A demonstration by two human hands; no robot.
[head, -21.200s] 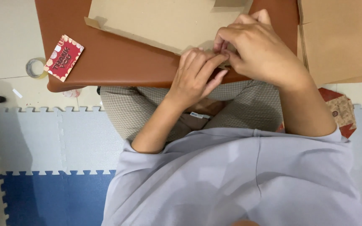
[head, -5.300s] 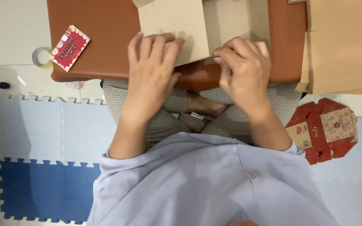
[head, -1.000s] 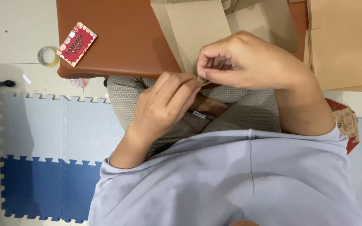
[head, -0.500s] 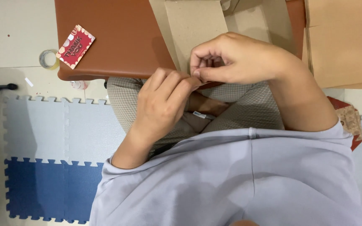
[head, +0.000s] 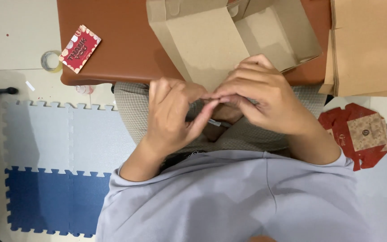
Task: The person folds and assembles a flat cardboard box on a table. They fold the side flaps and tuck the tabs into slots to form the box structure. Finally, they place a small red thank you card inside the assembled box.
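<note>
Both hands' grips (head: 211,96) meet below cardboard box (head: 229,36)

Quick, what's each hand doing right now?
Left hand: fingers loosely curled, tips meeting the right's; holding cannot be told.
Right hand: pinched shut, contents hidden.

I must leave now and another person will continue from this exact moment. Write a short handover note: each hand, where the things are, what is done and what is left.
Left hand: raised over the lap, fingertips meeting the right hand's; what they pinch is too small to tell.
Right hand: at the near edge of the cardboard box, fingers curled toward the left hand.
Things: the box stands open and part-folded on the brown table. Flat cardboard sheets lie at the table's right. A red card lies at the left, a tape roll beside it on the floor.
Done: box walls are up.
Left: box not yet closed.
</note>
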